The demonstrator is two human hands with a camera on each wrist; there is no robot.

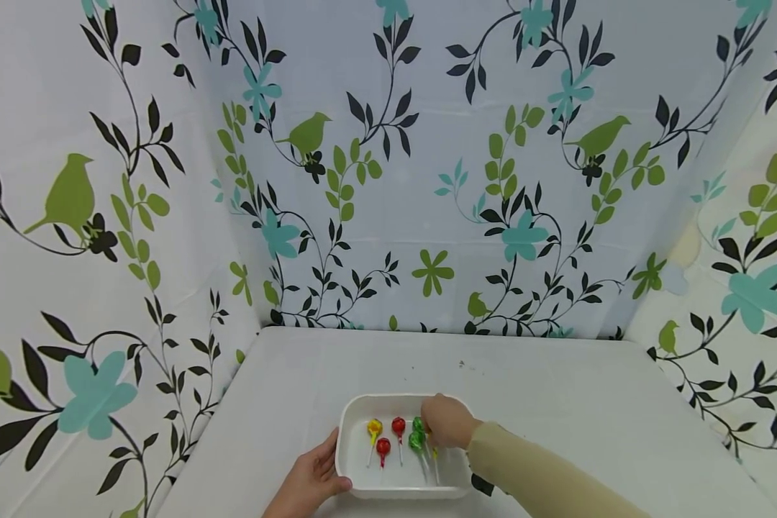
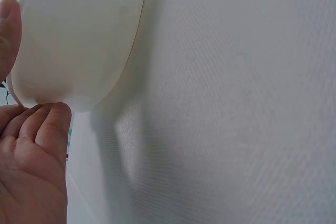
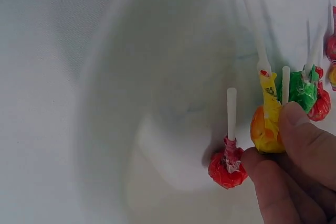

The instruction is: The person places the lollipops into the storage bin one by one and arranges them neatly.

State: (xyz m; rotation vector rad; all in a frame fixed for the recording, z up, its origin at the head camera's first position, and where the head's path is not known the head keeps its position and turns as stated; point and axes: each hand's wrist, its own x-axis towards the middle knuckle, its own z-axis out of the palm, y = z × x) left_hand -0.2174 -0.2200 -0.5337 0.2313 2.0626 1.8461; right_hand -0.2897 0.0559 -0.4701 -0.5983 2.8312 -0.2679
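Observation:
A white tray [image 1: 408, 493] holds several wrapped lollipops. Its left end is gripped by my left hand [image 1: 314, 471], thumb at the front corner; in the left wrist view the fingertips press against the tray's outside. My right hand [image 1: 450, 421] reaches inside at the back right. There, in the right wrist view, thumb and fingers pinch at a yellow lollipop [image 3: 266, 129], and a short white stick rises beside the thumb. A red lollipop [image 3: 227, 166] lies right by the fingertips. A green lollipop [image 3: 302, 90] lies just past the thumb, with red wrapping behind it.
Left of the right hand in the tray are another yellow lollipop [image 1: 375, 428], two red ones, one of them a front red lollipop [image 1: 383, 447], and green ones. A white table [image 1: 362, 360] carries the tray, with a patterned curtain [image 1: 453, 216] behind and at both sides.

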